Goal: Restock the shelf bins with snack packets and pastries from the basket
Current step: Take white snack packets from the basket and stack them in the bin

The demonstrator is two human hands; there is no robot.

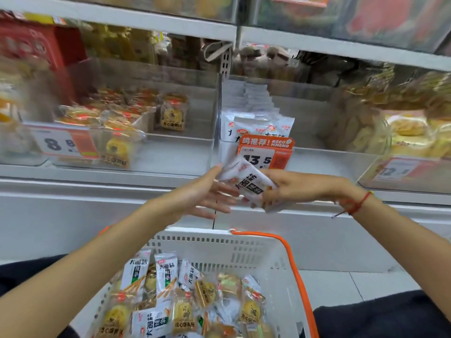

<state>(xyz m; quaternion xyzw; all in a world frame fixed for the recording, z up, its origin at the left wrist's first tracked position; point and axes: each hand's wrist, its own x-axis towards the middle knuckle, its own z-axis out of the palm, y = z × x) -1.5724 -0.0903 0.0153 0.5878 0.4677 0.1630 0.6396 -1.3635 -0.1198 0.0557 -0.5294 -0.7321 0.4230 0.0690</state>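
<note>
I see a white metal shelf (122, 176) carrying clear rigid plastic bins (185, 145); the middle bin (305, 154) holds a row of upright white packets (253, 128) behind an orange price card (267, 152). Below sits a white perforated plastic basket (244, 252) with an orange handle (292, 264), heaped with glossy packets and round yellow pastries (205, 291), too jumbled to count. Open air separates basket rim from shelf edge. There my right hand (300, 186) grips a white snack packet (249, 184), possibly several stacked; my left hand (202, 196), fingers straight, touches its upper corner.
</note>
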